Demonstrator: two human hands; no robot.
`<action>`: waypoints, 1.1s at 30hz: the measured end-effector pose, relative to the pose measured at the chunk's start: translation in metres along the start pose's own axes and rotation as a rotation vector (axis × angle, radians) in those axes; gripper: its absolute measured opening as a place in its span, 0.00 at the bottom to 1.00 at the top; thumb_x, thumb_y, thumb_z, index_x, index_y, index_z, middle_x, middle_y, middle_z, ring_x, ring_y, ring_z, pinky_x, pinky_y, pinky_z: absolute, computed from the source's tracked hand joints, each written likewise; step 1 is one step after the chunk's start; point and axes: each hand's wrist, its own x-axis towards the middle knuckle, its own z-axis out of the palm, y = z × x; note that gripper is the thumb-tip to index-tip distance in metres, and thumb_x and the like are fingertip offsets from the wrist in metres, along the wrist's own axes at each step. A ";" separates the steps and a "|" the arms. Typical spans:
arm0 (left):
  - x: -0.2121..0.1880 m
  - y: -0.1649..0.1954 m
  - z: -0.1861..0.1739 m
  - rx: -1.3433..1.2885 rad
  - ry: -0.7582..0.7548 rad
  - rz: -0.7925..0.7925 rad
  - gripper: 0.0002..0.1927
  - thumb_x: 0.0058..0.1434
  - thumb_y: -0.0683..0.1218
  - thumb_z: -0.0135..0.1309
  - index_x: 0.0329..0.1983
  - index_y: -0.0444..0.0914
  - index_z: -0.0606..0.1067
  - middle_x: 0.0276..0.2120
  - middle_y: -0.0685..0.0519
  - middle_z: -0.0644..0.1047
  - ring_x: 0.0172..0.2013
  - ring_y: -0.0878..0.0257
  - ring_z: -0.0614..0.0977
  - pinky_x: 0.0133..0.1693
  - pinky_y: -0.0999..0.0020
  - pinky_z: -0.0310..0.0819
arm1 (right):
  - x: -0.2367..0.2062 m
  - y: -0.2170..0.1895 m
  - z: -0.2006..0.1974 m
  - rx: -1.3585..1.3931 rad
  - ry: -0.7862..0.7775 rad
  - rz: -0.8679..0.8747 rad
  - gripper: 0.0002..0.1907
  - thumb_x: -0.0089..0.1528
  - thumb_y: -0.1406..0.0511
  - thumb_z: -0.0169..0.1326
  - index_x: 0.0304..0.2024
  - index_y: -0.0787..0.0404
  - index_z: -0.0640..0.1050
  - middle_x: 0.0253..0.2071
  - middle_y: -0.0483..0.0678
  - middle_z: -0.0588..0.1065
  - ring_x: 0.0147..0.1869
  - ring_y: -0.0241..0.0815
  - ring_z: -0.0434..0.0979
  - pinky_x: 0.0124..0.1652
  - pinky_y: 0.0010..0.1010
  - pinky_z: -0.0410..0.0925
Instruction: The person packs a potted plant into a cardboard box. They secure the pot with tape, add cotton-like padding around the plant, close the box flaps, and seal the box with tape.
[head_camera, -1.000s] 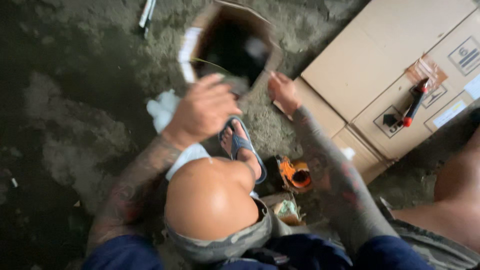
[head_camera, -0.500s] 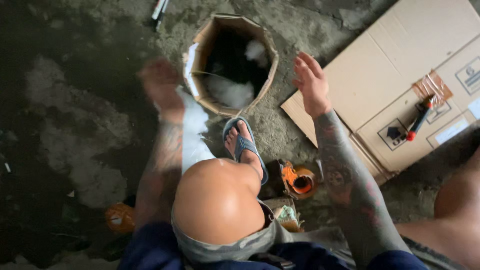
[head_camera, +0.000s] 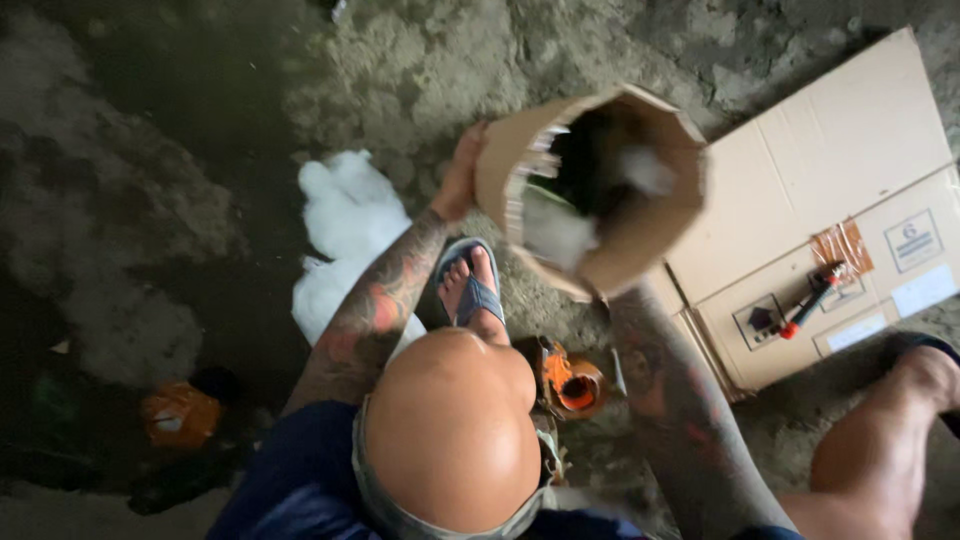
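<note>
Left hand (head_camera: 462, 172) is gripping the rim of an open cardboard box (head_camera: 640, 235) at about its 9 o'clock edge, fingers curled round the flap. Right hand is hidden behind the box, so can't tell how it's holding or even if it is; only the tattooed forearm shows, running up under the box from 5 o'clock. The box is lifted off the floor and tilted, with its open mouth turned toward the camera. Inside it's dark, with bits of white stuffing (head_camera: 552, 228) showing.

Straight below the box, toward 6 o'clock, there's a foot in a blue flip-flop (head_camera: 472, 292) and a bent bare knee (head_camera: 455, 425) above it in the view. An orange tape roll (head_camera: 573, 383) sits on the floor just right of the knee. At 9 o'clock from the box lies a pile of white stuffing (head_camera: 345, 235) on the rough concrete floor (head_camera: 180, 150). Out at 3 o'clock is a flattened cardboard sheet (head_camera: 830, 170) with a red-handled tool (head_camera: 812, 300) lying on it. Far lower left, an orange wrapper (head_camera: 180, 414) is in the shadow.
</note>
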 end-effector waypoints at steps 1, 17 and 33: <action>0.001 0.000 -0.003 -0.155 -0.041 -0.060 0.36 0.72 0.65 0.40 0.74 0.38 0.60 0.65 0.49 0.70 0.63 0.59 0.72 0.66 0.61 0.63 | -0.003 -0.008 0.001 -0.004 0.004 -0.005 0.33 0.68 0.64 0.50 0.75 0.60 0.59 0.73 0.52 0.62 0.72 0.47 0.65 0.62 0.39 0.66; 0.000 -0.022 -0.028 -0.110 0.026 -0.130 0.14 0.80 0.52 0.44 0.54 0.37 0.72 0.43 0.53 0.74 0.42 0.61 0.75 0.44 0.62 0.71 | -0.020 0.000 -0.009 -0.015 0.027 0.041 0.40 0.65 0.69 0.55 0.76 0.61 0.53 0.74 0.56 0.60 0.72 0.50 0.66 0.60 0.40 0.68; -0.089 0.065 -0.035 0.616 0.338 0.694 0.19 0.77 0.51 0.58 0.65 0.39 0.69 0.62 0.49 0.69 0.64 0.52 0.70 0.67 0.53 0.66 | -0.015 0.138 -0.004 -0.700 0.049 -0.114 0.48 0.61 0.74 0.60 0.77 0.62 0.48 0.75 0.59 0.57 0.72 0.53 0.67 0.58 0.41 0.71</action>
